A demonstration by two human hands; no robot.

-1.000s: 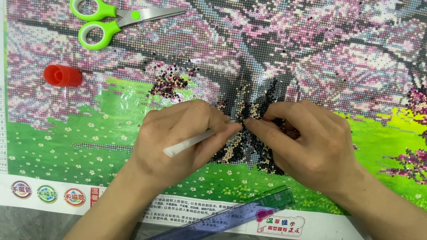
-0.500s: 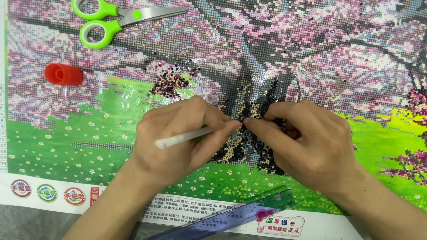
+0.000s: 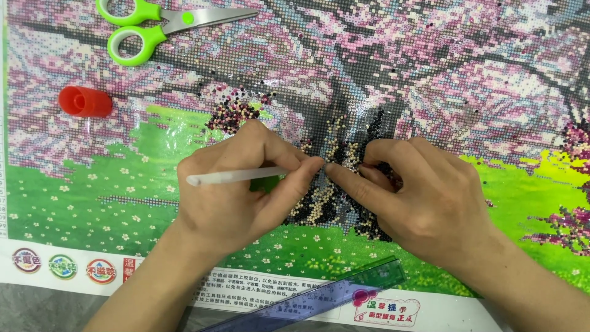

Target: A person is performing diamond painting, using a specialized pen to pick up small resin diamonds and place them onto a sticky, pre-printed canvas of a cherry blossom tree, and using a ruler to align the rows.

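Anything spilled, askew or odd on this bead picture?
Yes: loose beads lie heaped and scattered on the canvas above the left hand, with strays towards the scissors. A red cap lies on its side.

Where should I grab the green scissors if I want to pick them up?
Take the green scissors by the two green loop handles at their left end, coming from the left side of the picture. The loops are wide open and lie flat on the canvas, with nothing in them, so fingers slip in easily. The pointed metal blades face right, so I would stay away from that end.
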